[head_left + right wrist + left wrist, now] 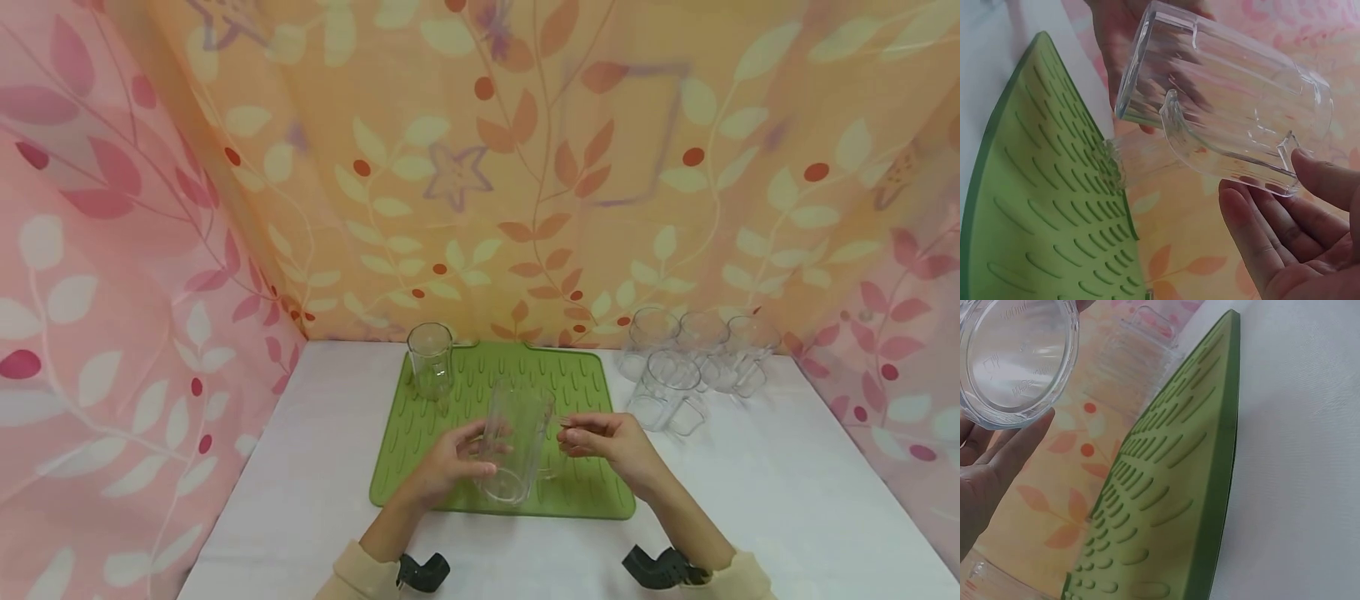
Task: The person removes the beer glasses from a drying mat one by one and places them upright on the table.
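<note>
A clear mug [517,442] is held tilted above the green ribbed mat [405,467]. My left hand [453,462] grips its body from the left side, near the lower end. In the left wrist view the mug's round base [1019,362] with moulded lettering faces the camera, and my left fingers [1013,456] lie against it. My right hand [611,442] is at the handle side. The right wrist view shows the right thumb and fingers [1266,244] pinching the end of the clear handle [1210,159].
Another clear mug [431,362] stands on the mat's far left corner. Several clear mugs [671,375] stand grouped on the white table [750,483], right of the mat. Patterned cloth [465,233] hangs behind and at both sides.
</note>
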`<action>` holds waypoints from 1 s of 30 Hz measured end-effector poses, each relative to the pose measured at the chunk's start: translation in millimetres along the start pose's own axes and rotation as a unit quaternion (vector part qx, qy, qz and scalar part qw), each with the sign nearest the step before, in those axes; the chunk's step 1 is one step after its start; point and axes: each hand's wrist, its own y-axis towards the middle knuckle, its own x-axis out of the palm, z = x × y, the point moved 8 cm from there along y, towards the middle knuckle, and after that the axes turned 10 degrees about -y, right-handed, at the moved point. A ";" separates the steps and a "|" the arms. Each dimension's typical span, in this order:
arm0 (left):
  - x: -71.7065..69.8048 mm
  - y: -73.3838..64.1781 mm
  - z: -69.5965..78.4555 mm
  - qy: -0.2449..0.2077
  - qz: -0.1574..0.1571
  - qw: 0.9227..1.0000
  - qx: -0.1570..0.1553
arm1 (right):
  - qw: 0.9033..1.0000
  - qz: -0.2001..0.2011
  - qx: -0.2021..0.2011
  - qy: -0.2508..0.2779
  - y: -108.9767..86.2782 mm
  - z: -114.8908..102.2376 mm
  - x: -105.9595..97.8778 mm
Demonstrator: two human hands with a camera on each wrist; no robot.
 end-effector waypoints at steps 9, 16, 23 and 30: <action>3.0 -1.1 -0.3 -0.001 -0.001 1.000 0.002 | 0.999 -0.009 -0.018 0.050 -3.5 -3.4 3.0; 3.9 -0.8 -1.2 -0.003 0.000 1.000 0.000 | 0.998 0.008 -0.017 0.056 -5.9 -1.5 2.7; 4.0 -1.6 -5.4 -0.010 -0.014 1.000 -0.010 | 0.999 0.010 -0.009 0.035 -10.0 -0.6 4.9; 10.5 -1.1 -8.1 -0.010 -0.024 1.000 -0.015 | 0.999 0.035 -0.015 0.019 -20.7 -0.7 2.8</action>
